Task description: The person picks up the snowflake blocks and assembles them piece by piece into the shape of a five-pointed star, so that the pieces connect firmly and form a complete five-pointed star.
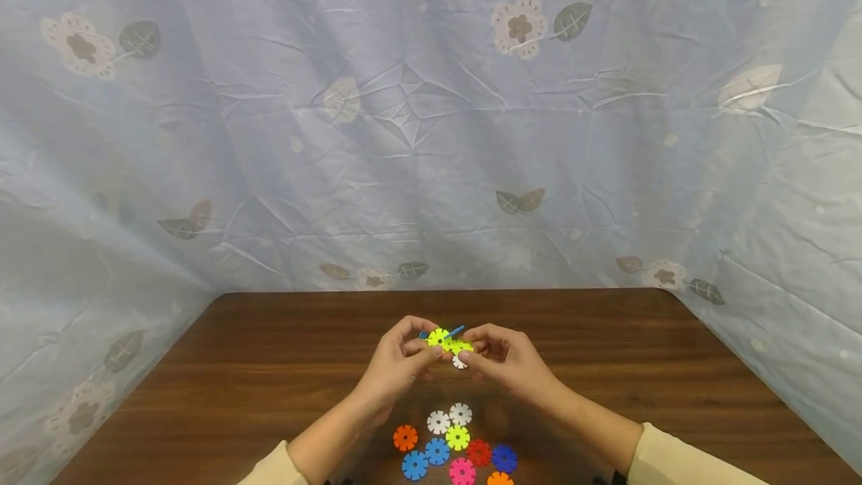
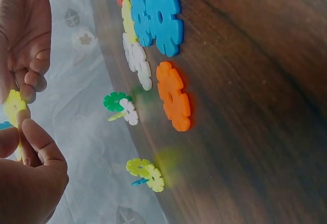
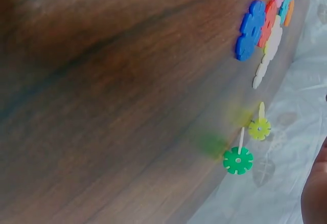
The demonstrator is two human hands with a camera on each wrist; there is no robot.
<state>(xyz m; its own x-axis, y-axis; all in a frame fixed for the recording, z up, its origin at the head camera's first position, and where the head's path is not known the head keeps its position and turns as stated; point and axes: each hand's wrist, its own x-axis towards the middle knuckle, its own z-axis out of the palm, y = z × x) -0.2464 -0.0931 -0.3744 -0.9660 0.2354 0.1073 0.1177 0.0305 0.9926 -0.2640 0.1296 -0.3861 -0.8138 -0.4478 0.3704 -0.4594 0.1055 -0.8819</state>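
Over the middle of the table, my left hand [image 1: 397, 358] pinches a yellow notched interlocking disc [image 1: 440, 339] between thumb and fingers. A blue disc [image 1: 455, 331], seen edge-on, sticks out beside it. My right hand [image 1: 508, 358] pinches a second yellow disc [image 1: 462, 348] close against the first; whether the two are slotted together is unclear. In the left wrist view, both hands meet at a yellow disc [image 2: 15, 106]. Beyond them stand two small joined clusters: one with a green disc [image 2: 116, 101], another with yellow discs [image 2: 138, 166]. In the head view the hands largely hide these clusters.
Loose flat discs lie nearer the body on the brown wooden table [image 1: 283, 395]: white [image 1: 438, 422], orange [image 1: 405, 438], light blue [image 1: 414, 465], red [image 1: 479, 453], dark blue [image 1: 504, 459] and pink [image 1: 462, 471]. A patterned grey-blue curtain [image 1: 404, 171] surrounds the table's back and sides.
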